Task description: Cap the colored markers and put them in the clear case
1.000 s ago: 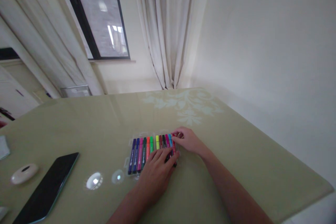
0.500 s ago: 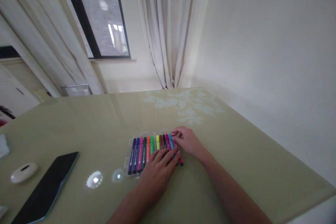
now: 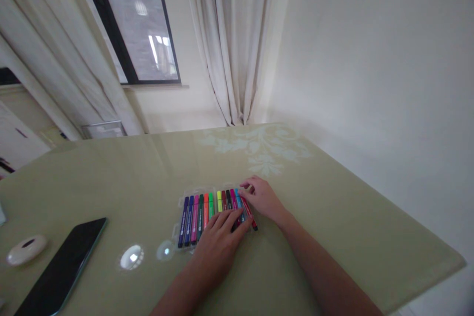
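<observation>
A row of coloured marker pens (image 3: 200, 210) lies in a clear plastic case (image 3: 181, 206) on the olive-green table (image 3: 111, 177). My left hand (image 3: 218, 242) rests flat on the near ends of the right-hand pens, fingers spread. My right hand (image 3: 261, 197) is at the right end of the row, its fingers pinched on the top of a red marker (image 3: 250, 215). That marker lies slanted at the row's right edge, its lower end sticking out toward me.
A black phone (image 3: 61, 265) lies face up at the near left, with a small white oval object (image 3: 25, 249) beside it. Cream curtains, a dark window and a plain wall stand behind the table. The table's right edge (image 3: 407, 227) runs close to the wall.
The red marker's lower end has swung out to the right of the row under my right hand. My left hand stays on the pens. The view has shifted slightly.
</observation>
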A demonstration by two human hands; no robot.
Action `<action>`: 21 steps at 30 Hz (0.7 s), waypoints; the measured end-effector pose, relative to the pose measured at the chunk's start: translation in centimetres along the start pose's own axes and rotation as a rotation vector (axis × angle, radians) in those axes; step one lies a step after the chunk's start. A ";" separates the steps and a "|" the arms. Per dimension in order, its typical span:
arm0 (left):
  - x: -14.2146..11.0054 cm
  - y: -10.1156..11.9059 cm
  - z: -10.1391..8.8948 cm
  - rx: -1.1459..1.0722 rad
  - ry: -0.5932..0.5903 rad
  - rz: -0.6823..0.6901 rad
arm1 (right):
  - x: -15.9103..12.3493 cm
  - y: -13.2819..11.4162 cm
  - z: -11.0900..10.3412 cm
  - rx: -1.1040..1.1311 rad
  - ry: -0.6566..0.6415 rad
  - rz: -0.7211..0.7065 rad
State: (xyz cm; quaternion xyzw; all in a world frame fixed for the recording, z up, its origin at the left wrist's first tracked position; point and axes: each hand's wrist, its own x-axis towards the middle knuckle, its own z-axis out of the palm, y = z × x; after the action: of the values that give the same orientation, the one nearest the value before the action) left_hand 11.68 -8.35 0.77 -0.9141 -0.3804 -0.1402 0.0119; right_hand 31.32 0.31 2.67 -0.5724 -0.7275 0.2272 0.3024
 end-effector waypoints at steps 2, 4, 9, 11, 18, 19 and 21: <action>0.0 0.0 -0.1 0.011 -0.006 0.005 | -0.1 -0.1 -0.1 -0.013 -0.015 -0.002; 0.0 0.0 0.0 0.021 -0.015 0.015 | -0.2 -0.2 -0.1 -0.037 -0.037 -0.019; 0.0 0.0 0.0 0.023 -0.001 0.019 | -0.3 -0.4 0.0 -0.062 -0.019 -0.040; 0.0 0.0 -0.1 0.022 0.001 0.022 | -0.3 -0.4 0.0 -0.038 -0.008 -0.024; 0.0 -0.1 -0.1 0.014 0.002 0.028 | -0.2 -0.4 0.2 -0.056 0.019 -0.037; 0.0 -0.1 0.1 0.017 0.006 0.029 | -0.2 -0.4 0.2 -0.063 0.022 -0.035; -0.1 -0.2 0.2 0.022 0.009 0.032 | -0.2 -0.4 0.2 -0.068 0.022 -0.027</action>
State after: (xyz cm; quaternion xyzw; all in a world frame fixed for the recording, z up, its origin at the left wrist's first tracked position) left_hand 11.60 -8.25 0.50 -0.9193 -0.3670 -0.1399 0.0262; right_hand 30.92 0.05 2.74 -0.5749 -0.7392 0.1921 0.2937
